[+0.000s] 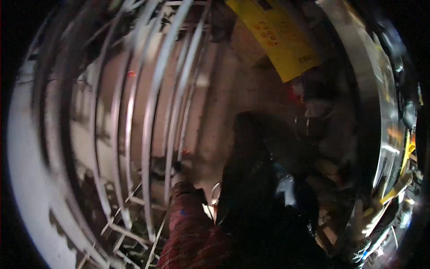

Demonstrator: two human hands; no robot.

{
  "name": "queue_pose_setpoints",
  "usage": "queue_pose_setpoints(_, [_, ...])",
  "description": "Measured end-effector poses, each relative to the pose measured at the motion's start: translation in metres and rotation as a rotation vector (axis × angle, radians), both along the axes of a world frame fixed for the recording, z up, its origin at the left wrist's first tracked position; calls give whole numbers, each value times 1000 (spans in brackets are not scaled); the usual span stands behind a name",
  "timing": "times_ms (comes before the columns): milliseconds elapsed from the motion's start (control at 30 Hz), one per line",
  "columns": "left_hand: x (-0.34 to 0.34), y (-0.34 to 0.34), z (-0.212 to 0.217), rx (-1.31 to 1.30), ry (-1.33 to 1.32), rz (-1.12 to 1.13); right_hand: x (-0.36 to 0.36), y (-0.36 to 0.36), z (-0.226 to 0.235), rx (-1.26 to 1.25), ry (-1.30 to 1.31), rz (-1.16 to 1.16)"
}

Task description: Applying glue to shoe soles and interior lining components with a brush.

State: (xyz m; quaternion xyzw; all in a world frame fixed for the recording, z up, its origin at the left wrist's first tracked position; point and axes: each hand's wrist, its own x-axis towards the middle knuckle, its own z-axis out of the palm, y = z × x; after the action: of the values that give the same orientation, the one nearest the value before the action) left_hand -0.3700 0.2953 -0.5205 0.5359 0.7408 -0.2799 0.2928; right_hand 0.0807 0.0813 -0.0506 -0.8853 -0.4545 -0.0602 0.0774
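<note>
My left arm, in a red plaid sleeve (190, 219), reaches up from the lower edge. At its end my left hand (176, 172) is a small dark, blurred shape beside the lower part of a long metal bar (150, 134). Its fingers do not show clearly, so whether it grips the bar or only lies next to it I cannot tell. Several more long pale metal bars (115, 121) stand side by side on the left, bent by the lens. My right hand cannot be made out.
A yellow sheet (286, 45) with reddish writing hangs at the upper right. Brown floor (219, 89) shows in the middle, with my dark-clothed legs (251, 179) below. Thin crossing strips (130, 233) lie at lower left. A shiny, cluttered surface (385, 148) lines the right side.
</note>
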Motion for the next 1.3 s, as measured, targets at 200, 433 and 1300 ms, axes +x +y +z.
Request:
queue_pose_setpoints(200, [-26, 23, -82, 214, -79, 774, 24, -63, -11, 17, 108, -330])
queue_pose_setpoints(433, [-1, 37, -108, 421, -448, 1208, 23, -64, 11, 24, 114, -398])
queue_pose_setpoints(1300, [280, -106, 400, -1249, -1944, -127, -1, -313, 100, 872, 0, -639])
